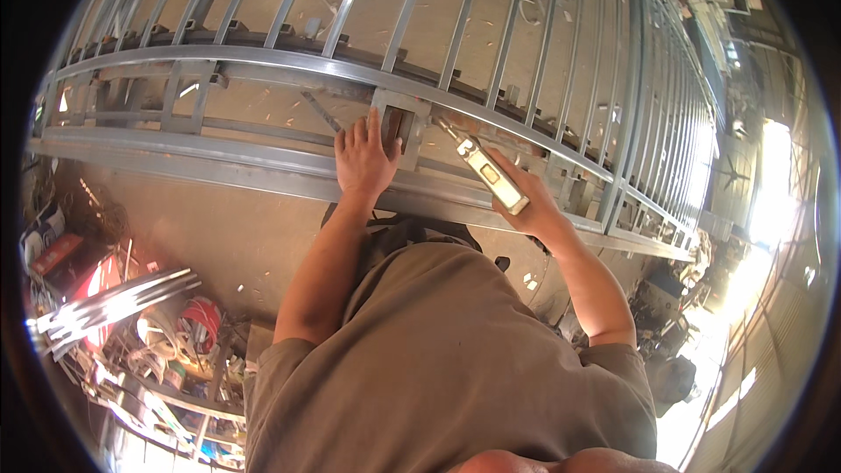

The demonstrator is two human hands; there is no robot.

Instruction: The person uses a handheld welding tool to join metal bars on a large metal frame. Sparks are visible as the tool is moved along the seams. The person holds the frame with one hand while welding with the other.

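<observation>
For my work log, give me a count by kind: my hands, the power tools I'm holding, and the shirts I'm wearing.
Left hand and right hand: 2
Power tool: 1
Shirt: 1
Total: 4

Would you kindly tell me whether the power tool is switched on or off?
Cannot tell: the right hand grips the power tool, pointed toward the metal frame, but the trigger is hidden from view.

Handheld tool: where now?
In the head view, right of centre, the handheld tool sits in the right hand, nose pointing up-left toward the metal frame.
</observation>
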